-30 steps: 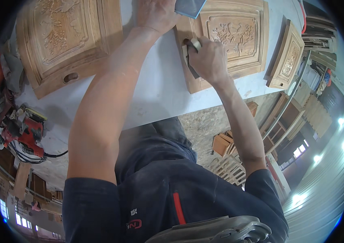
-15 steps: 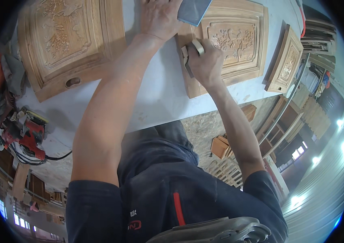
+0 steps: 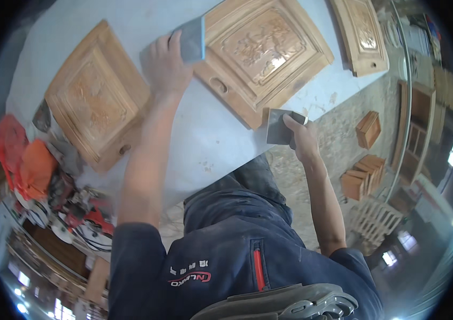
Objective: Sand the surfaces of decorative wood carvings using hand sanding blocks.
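"What's closest to the person?"

"The right hand (image 3: 304, 140), by the near corner of the middle panel (image 3: 264, 56). Its thumb lies on top of a dark flat pad (image 3: 277, 130), the other fingers tucked mostly out of sight behind, so the pad is pinched fast. Whether it touches that corner, I can't tell."

"And the left hand (image 3: 170, 69)?"

"Farther on, beside the middle panel's left edge. Its fingers are stretched and slightly parted against a grey block (image 3: 192, 42) with a blue rim. It's blurred; I can't say if they grip the block or only press on it."

"How far along is the wood?"

"The middle panel lies on the pale table (image 3: 200, 133), its relief carving and oval slot (image 3: 219, 85) cut. I'd judge the shaping done and the work with the pad unfinished; how much surface is left doesn't show."

"The others?"

"Left of the middle panel lies the left panel (image 3: 98, 101), right of it the right panel (image 3: 364, 40). Both are carved too; neither has a pad on it, and whether they're finished I can't judge. Beyond the middle panel's near right side, wooden boxes (image 3: 368, 173) sit on the floor."
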`<state>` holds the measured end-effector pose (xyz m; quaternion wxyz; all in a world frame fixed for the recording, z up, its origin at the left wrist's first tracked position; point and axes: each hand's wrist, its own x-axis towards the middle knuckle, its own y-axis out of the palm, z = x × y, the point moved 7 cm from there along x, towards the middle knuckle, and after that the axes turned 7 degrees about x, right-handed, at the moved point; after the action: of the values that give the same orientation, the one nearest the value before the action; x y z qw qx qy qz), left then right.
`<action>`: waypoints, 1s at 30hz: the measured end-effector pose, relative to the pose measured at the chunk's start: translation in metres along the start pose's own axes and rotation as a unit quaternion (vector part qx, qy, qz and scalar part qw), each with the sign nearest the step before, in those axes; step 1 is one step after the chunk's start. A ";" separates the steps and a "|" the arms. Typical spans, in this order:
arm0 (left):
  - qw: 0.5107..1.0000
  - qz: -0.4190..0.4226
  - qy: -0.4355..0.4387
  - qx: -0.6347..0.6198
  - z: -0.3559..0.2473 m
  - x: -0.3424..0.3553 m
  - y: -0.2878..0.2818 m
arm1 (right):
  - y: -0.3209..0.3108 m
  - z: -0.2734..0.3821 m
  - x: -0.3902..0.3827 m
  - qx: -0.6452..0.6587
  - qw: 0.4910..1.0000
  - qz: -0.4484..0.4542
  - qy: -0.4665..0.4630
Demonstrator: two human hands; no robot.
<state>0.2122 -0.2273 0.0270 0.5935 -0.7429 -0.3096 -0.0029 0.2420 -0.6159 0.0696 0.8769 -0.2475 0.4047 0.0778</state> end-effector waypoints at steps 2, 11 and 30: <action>0.999 0.036 -0.001 0.013 -0.014 -0.023 -0.014 | 0.004 0.004 0.003 0.109 0.994 -0.011 -0.027; 0.981 0.155 -0.094 0.064 -0.072 -0.113 -0.043 | -0.016 0.083 0.075 0.098 0.960 0.013 -0.261; 0.940 0.146 0.300 -0.069 -0.193 0.064 0.051 | 0.032 0.024 0.017 -0.340 0.852 -0.209 -0.340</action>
<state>0.3573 -0.3745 0.0631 0.6005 -0.7834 -0.0045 -0.1605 0.2589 -0.5777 0.0584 0.8166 -0.5668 -0.0316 0.1047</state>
